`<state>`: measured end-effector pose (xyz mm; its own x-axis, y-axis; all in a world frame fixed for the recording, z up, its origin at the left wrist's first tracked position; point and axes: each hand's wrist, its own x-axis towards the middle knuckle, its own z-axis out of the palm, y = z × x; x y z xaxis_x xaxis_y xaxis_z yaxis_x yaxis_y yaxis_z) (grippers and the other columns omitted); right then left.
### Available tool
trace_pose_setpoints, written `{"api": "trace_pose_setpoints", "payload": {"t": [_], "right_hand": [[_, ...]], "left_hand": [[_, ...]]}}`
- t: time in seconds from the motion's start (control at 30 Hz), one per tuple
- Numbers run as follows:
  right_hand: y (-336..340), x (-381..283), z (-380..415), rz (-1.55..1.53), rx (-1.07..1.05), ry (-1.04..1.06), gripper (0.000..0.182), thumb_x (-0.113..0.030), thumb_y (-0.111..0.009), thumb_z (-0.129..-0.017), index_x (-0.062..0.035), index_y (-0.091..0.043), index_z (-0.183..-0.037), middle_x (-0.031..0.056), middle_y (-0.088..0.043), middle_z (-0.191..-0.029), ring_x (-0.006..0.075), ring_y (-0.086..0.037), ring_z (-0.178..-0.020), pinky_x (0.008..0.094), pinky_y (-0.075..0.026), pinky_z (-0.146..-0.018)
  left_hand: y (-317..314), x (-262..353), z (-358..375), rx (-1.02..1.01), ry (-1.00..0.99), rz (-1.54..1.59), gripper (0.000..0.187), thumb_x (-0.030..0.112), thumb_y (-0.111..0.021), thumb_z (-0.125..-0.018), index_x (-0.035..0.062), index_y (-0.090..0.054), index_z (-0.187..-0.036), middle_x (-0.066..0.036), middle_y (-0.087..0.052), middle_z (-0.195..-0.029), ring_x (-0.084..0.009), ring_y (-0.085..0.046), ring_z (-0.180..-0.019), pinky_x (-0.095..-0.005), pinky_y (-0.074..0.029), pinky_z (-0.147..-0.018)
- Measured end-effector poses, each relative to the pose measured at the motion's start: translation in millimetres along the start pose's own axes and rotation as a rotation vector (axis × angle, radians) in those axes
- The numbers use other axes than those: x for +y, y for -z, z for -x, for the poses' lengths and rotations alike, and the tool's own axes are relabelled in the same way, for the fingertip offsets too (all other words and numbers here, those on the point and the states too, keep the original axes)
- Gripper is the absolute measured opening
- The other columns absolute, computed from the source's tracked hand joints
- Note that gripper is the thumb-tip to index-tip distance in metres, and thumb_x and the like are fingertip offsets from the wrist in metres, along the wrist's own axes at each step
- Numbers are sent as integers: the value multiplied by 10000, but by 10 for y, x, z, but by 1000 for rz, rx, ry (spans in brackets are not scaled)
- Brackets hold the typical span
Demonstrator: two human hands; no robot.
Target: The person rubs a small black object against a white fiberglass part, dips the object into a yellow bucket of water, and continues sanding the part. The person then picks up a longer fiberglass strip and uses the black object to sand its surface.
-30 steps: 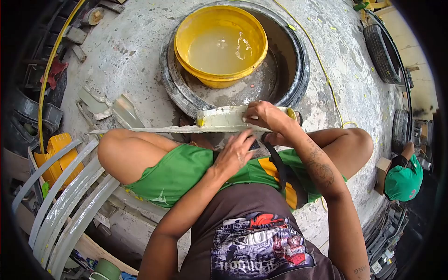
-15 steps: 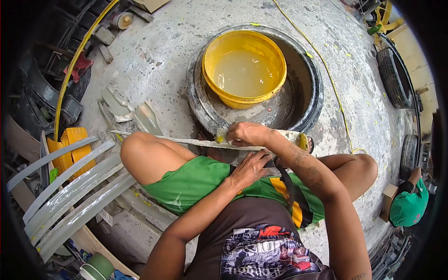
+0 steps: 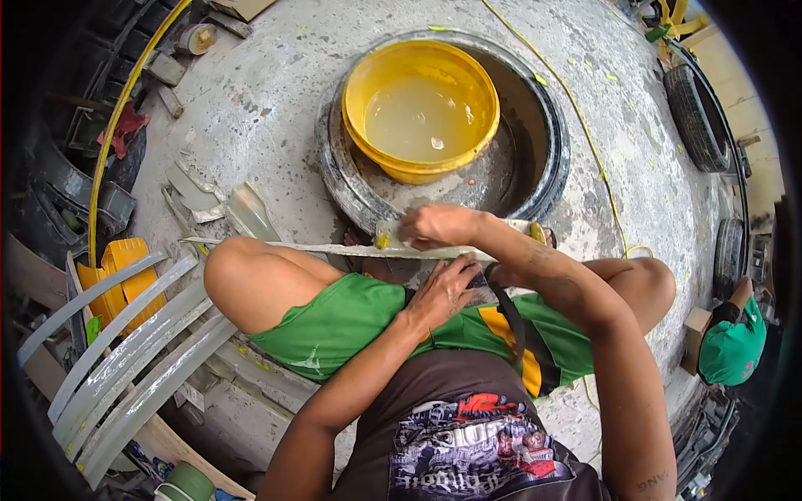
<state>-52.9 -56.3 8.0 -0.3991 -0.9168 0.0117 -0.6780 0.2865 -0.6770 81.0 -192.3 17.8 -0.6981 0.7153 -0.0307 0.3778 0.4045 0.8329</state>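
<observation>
Mottled grey concrete floor [image 3: 276,67] spreads around a round yellow plastic bucket [image 3: 422,171] of cloudy water, and I take my places from that bucket, with left and right as the seated person faces it. It stands inside a wide black rubber ring [image 3: 555,167] that lies flat.

On the near side of the bucket, a long, thin, pale grey strip [image 3: 368,250] with a raised, yellow-ended section runs across in front of the person in green shorts [image 3: 342,321], its slender end reaching out to the left. The right hand [image 3: 441,227] sits on the raised section, nearest the bucket, fingers curled together; I cannot tell whether that grip is clamped on anything. The left hand [image 3: 441,294] is further back from the bucket, at the strip's near edge, fingers extended and slightly apart; whether its grip pinches the edge I cannot tell.

Left of the bucket lie pale broken panels [image 3: 251,213], and beyond them a yellow tube [image 3: 102,167] rises in a bend. Nearer the person on that side are curved, glossy grey strips [image 3: 125,359] beside a bright yellow plastic piece [image 3: 134,275]. Right of the bucket run a thin yellow cord [image 3: 585,138] and, well apart, a black tyre [image 3: 697,117]; nearer on that side is another person in a green shirt [image 3: 733,346].
</observation>
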Motion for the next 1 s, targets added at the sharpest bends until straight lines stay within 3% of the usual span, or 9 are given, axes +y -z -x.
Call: {"api": "trace_pose_setpoints", "payload": {"t": [0.07,0.13,0.27,0.5,0.57,0.7,0.8,1.0], "right_hand": [[-34,0,-88,-39,17,-31,192,-93,-699,-862,-1,-664,-1027,202,-677,-1015,411,-672,-980,487,-556,-854],[0,19,12,35,-102,-83,187,-97,-705,-855,-6,-661,-1012,203,-672,-991,409,-673,-960,485,-559,-832],[126,60,854,-3,-110,-78,178,-121,-714,-843,-2,-647,-958,194,-673,-958,394,-674,-944,475,-553,-822],[299,-224,1661,176,-146,-325,115,-150,-682,-847,-77,-704,-933,137,-707,-989,357,-691,-998,463,-566,-857],[442,-225,1690,208,-45,-332,129,-145,-708,-833,-76,-711,-942,115,-715,-997,341,-682,-1025,450,-566,-887],[773,-140,2056,282,505,-672,127,-106,-756,-811,-62,-728,-927,107,-725,-929,313,-716,-921,425,-587,-814],[729,125,2487,246,647,-993,187,-117,-794,-797,-18,-741,-947,152,-753,-921,335,-745,-863,420,-587,-791],[574,370,2684,156,872,-1156,260,-161,-814,-824,32,-751,-987,207,-770,-901,319,-768,-850,402,-595,-792]], "left_hand": [[-11,4,19,-7,2,1,496,145,-767,-900,19,-631,-1360,-155,-556,-1469,-360,-580,-1310,-527,-451,-1111],[25,14,7,-13,0,-1,512,129,-770,-888,10,-628,-1365,-156,-557,-1471,-350,-571,-1319,-509,-451,-1096],[65,20,-31,-5,-31,12,529,91,-785,-847,7,-638,-1348,-159,-568,-1442,-372,-592,-1257,-479,-474,-1046],[58,37,-34,-3,-29,23,540,59,-797,-816,13,-644,-1332,-169,-574,-1433,-378,-590,-1272,-471,-471,-1063],[95,76,-48,-13,5,16,528,62,-798,-818,16,-652,-1323,-171,-575,-1440,-374,-587,-1286,-464,-470,-1070],[114,111,-63,8,1,22,528,49,-806,-808,16,-661,-1315,-170,-578,-1442,-394,-603,-1240,-450,-495,-1045],[112,124,-67,24,-33,4,509,38,-805,-816,7,-666,-1304,-166,-584,-1432,-395,-611,-1218,-446,-502,-1038],[140,179,-76,37,-12,-4,500,46,-812,-817,3,-674,-1295,-151,-595,-1416,-389,-619,-1201,-441,-510,-1029]]}}
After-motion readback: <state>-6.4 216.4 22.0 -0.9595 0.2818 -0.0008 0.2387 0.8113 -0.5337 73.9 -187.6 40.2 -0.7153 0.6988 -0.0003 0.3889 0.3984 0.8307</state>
